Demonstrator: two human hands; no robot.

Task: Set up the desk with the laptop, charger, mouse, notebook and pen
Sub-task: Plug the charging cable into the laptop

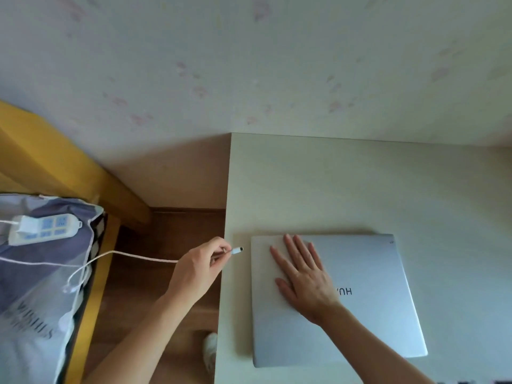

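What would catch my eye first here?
A closed silver laptop lies on the pale desk, with the right hand flat on its lid. Just off the desk's left edge, the left hand pinches a white charger cable whose plug points at the laptop.

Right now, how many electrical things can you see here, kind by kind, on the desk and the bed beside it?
Laptop, closed on the desk, right hand flat on its lid: 1
Charging cable, plug end pinched in the left hand: 1
Power strip on the bed, adapter plugged in: 1
Total: 3
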